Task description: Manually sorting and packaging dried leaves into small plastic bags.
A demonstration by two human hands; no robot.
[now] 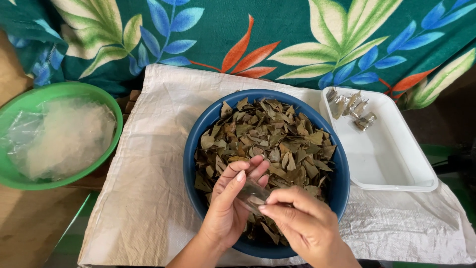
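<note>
A blue bowl (191,149) full of dried brown-green leaves (267,134) sits on a white woven sack. Over its near rim, my left hand (229,208) and my right hand (302,223) together hold a small clear plastic bag (252,192). My left fingers support the bag from below and behind. My right thumb and fingers pinch its lower right end. What the bag holds I cannot tell.
A white rectangular tray (391,168) to the right holds several small packed clear bags (353,109) at its far end. A green bowl (106,149) at left contains clear plastic bags (64,136). The white sack (148,164) lies under the bowls, and a leaf-patterned cloth (248,34) lies behind.
</note>
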